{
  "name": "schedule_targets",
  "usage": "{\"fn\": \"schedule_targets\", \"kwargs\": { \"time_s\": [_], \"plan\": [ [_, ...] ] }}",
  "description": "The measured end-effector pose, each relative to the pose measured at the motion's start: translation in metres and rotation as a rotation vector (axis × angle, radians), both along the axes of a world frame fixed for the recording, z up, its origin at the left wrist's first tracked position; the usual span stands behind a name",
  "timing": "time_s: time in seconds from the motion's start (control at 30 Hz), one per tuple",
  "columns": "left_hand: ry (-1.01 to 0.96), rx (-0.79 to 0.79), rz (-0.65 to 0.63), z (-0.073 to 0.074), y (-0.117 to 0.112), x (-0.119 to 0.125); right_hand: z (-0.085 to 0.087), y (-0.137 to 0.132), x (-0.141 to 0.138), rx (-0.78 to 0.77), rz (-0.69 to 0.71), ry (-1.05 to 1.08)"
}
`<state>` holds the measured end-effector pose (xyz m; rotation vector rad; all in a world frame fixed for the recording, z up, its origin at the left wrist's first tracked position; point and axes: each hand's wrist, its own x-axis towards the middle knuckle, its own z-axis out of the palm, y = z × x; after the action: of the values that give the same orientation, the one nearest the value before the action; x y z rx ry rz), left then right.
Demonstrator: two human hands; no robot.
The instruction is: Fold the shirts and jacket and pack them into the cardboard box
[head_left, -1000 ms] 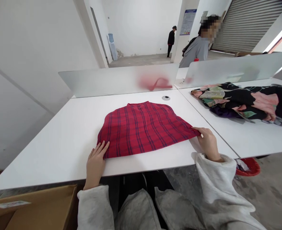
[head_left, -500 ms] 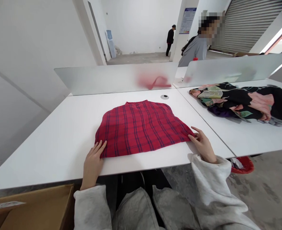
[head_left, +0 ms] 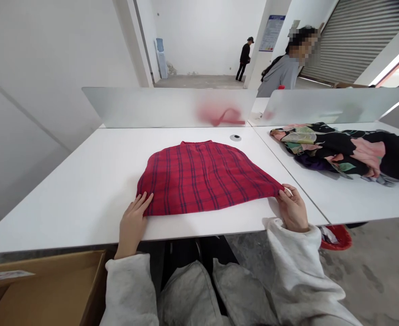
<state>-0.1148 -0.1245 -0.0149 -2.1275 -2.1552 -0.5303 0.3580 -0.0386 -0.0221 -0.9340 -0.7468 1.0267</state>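
Observation:
A red plaid shirt [head_left: 199, 176] with dark blue lines lies flat on the white table [head_left: 84, 181], its collar edge towards the far side. My left hand [head_left: 135, 222] rests on the near left corner of the shirt, fingers stretched out over the cloth. At the near right corner my right hand [head_left: 292, 208] pinches the fabric between thumb and fingers, and that corner is drawn out to the right. The underside of the shirt is hidden.
Floral dark garments [head_left: 349, 151] lie heaped on the adjoining table. Frosted dividers [head_left: 145, 108] run along the back. An open cardboard box [head_left: 50, 290] stands below left, and a red bin [head_left: 340, 237] below right. Two people are beyond the dividers.
My right hand has closed on the right corner of the shirt and pulled it outward to the right. My left hand stays on the left corner. The view has shifted slightly.

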Motion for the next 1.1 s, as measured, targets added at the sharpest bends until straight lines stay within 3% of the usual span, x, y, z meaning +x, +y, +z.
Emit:
{"fn": "schedule_targets", "kwargs": {
  "time_s": [0.17, 0.27, 0.4, 0.47, 0.53, 0.63, 0.7, 0.77, 0.87, 0.97, 1.03, 1.1],
  "plan": [
    [-0.046, -0.005, 0.05, 0.002, 0.001, 0.002, 0.009, 0.003, 0.013, -0.158, 0.015, 0.255],
    [-0.073, -0.01, 0.043, 0.001, 0.0, 0.0, 0.016, 0.003, 0.015, -0.186, -0.087, 0.335],
    [-0.04, 0.026, 0.068, 0.007, -0.008, 0.003, 0.029, -0.013, -0.006, 0.061, -0.385, 0.018],
    [-0.03, 0.099, 0.096, 0.018, -0.011, 0.018, 0.037, -0.026, -0.032, 0.195, -0.428, -0.269],
    [-0.053, 0.185, 0.057, 0.031, -0.008, 0.047, 0.042, -0.037, -0.069, 0.271, -0.297, -0.588],
    [-0.075, 0.246, -0.164, 0.042, 0.006, 0.105, 0.038, -0.045, -0.134, 0.412, 0.135, -1.074],
    [-0.068, 0.213, -0.292, 0.037, 0.016, 0.137, 0.028, -0.046, -0.171, 0.473, 0.262, -1.347],
    [-0.038, 0.151, -0.314, 0.024, 0.024, 0.153, 0.017, -0.044, -0.192, 0.481, 0.339, -1.549],
    [0.026, 0.074, -0.152, 0.006, 0.029, 0.141, 0.008, -0.04, -0.189, 0.435, 0.354, -1.728],
    [0.086, 0.033, 0.072, 0.002, 0.028, 0.099, 0.006, -0.034, -0.154, 0.363, 0.299, -1.796],
    [0.09, 0.009, 0.22, 0.005, 0.026, 0.066, 0.003, -0.03, -0.123, 0.297, 0.261, -1.762],
    [0.051, -0.033, 0.34, 0.008, 0.022, 0.036, 0.0, -0.027, -0.091, 0.205, 0.202, -1.583]
  ]
}}
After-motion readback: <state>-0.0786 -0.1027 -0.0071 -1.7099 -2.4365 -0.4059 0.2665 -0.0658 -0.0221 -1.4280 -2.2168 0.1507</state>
